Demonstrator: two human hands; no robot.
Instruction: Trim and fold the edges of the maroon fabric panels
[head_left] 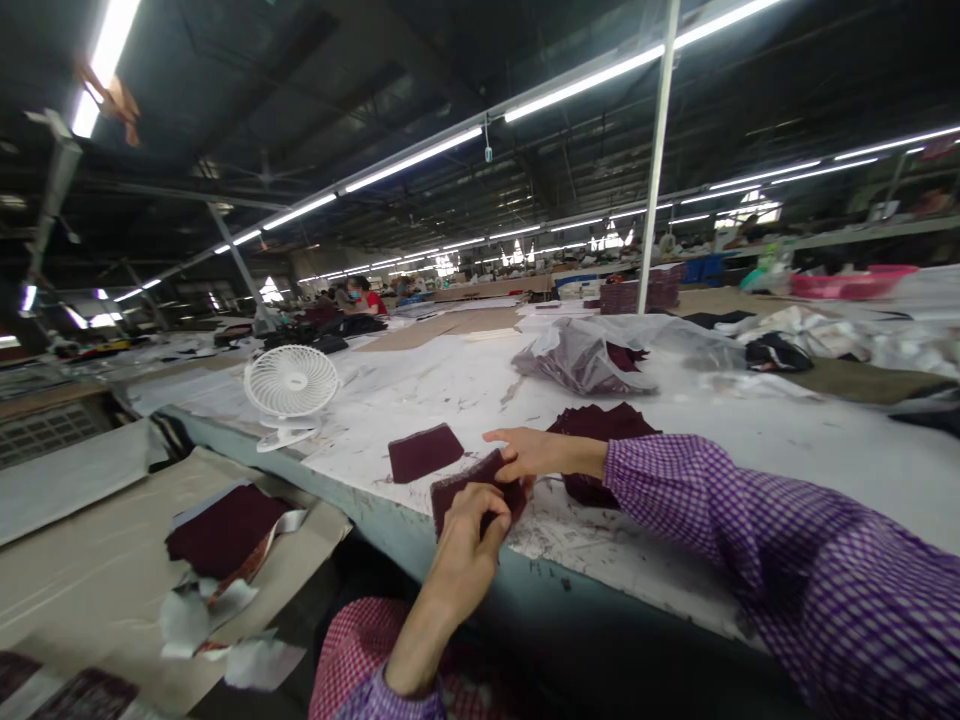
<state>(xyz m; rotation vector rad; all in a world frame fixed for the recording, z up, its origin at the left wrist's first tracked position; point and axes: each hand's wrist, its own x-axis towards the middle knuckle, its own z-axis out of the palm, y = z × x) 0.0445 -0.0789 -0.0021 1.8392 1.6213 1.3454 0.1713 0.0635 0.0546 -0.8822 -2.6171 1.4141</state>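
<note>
A maroon fabric piece (457,490) with a greyish upper edge lies at the table's front edge, between my hands. My left hand (465,550) has its fingers curled and pinched on the near side of this piece. From the right, my right hand (536,455) grips its far right corner, the index finger reaching out past it. A second maroon fabric piece (425,453) lies flat just beyond, apart from both hands. Behind my right wrist is a pile of maroon fabric (607,422) with jagged edges, partly covered by my forearm.
A white fan (292,382) stands at the table's left edge. Farther back lies a clear plastic bag (577,352) with maroon cloth inside. Lower left, a beige surface (90,560) carries maroon cloth and scraps. A metal pole (657,160) rises behind; a pink basin (853,283) is at right.
</note>
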